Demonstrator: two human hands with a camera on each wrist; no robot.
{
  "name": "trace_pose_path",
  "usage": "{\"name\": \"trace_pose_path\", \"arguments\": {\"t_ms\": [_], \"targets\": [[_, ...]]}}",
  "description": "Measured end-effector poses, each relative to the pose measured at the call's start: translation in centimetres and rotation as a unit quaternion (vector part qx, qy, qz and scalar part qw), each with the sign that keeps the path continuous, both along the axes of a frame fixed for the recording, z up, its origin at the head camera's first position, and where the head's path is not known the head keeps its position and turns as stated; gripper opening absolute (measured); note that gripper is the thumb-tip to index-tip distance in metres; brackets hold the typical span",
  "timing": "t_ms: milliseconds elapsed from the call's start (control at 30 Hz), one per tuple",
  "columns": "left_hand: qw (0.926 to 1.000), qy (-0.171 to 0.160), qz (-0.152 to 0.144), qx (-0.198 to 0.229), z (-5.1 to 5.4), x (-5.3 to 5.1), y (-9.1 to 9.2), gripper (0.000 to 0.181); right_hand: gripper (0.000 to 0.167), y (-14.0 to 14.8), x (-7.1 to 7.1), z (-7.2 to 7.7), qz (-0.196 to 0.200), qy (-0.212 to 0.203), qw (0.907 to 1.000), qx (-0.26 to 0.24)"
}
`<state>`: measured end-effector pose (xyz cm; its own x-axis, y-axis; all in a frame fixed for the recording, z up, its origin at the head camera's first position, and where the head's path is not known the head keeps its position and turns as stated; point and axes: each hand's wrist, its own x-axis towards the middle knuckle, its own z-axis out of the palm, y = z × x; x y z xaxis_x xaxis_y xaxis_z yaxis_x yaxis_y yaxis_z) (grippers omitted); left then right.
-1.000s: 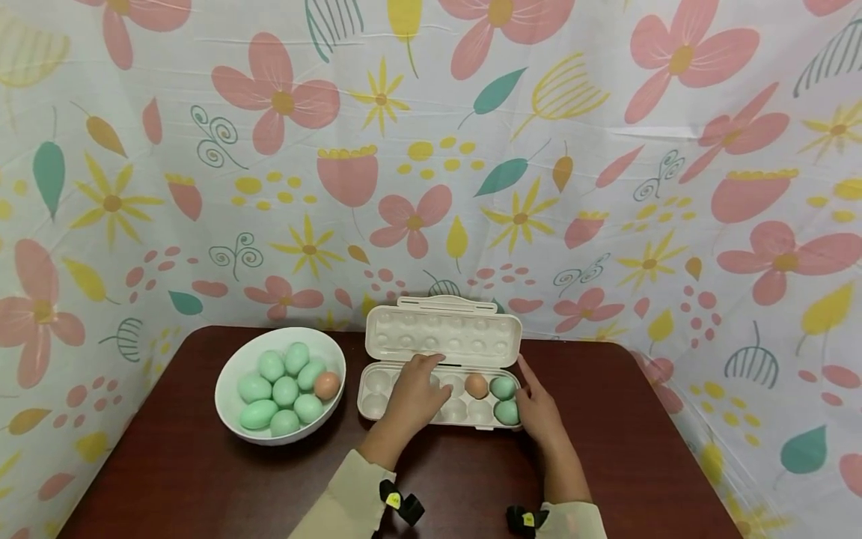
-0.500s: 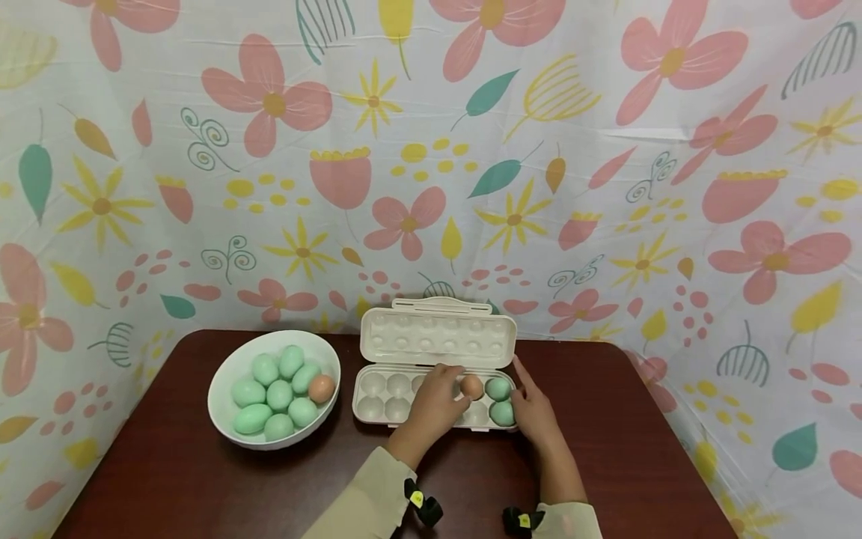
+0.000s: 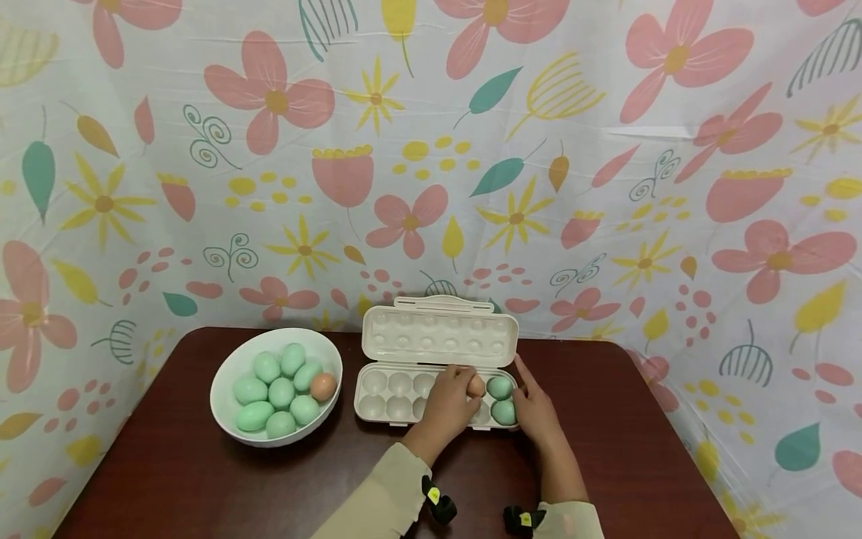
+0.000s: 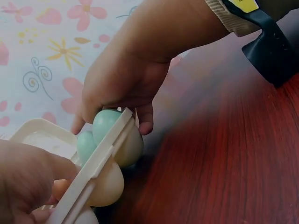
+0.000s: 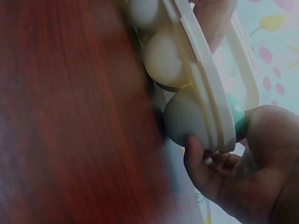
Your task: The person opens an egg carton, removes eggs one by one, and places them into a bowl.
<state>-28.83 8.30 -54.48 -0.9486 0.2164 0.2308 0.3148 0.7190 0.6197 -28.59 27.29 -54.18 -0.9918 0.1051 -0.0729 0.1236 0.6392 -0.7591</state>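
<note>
A cream plastic egg carton lies with its lid raised. In its right end are two green eggs, one behind the other. Beside them, in the back row, is a brown egg. My left hand reaches over the carton and pinches that egg between fingers and thumb; the left wrist view shows the brown egg partly behind the carton's rim. My right hand grips the carton's right end, thumb against the underside of a cup.
To the left stands a white bowl with several green eggs and one brown egg. All of it is on a dark red-brown wooden table. A flower-patterned cloth hangs behind the table.
My left hand has moved right along the carton, from its middle cups to the brown egg, and its fingers have closed on it. The right hand stays at the carton's end.
</note>
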Motion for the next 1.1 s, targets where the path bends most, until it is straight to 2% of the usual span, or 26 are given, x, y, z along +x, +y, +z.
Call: {"name": "trace_pose_path", "arguments": {"t_ms": [133,367,500,800,1100], "targets": [[0.9997,0.023,0.006,-0.005,-0.06,0.03,0.03,0.044,0.062,-0.02,-0.03,0.03,0.000,-0.001,1.0000,-0.006],[0.9995,0.027,0.008,-0.014,-0.21,-0.04,0.08,0.042,0.062,0.01,0.00,0.02,0.001,0.001,1.0000,-0.001],[0.9997,0.022,0.011,0.000,-0.33,-0.09,0.07,0.040,0.062,-0.04,0.05,0.01,0.002,0.005,1.0000,0.001],[0.9985,0.036,0.014,0.040,-0.31,0.08,-0.08,0.038,0.062,-0.14,0.07,0.20,-0.004,0.002,1.0000,-0.004],[0.9975,0.033,0.020,0.060,-0.58,0.24,-0.15,0.041,0.062,-0.26,0.21,0.39,-0.005,0.003,1.0000,-0.003]]}}
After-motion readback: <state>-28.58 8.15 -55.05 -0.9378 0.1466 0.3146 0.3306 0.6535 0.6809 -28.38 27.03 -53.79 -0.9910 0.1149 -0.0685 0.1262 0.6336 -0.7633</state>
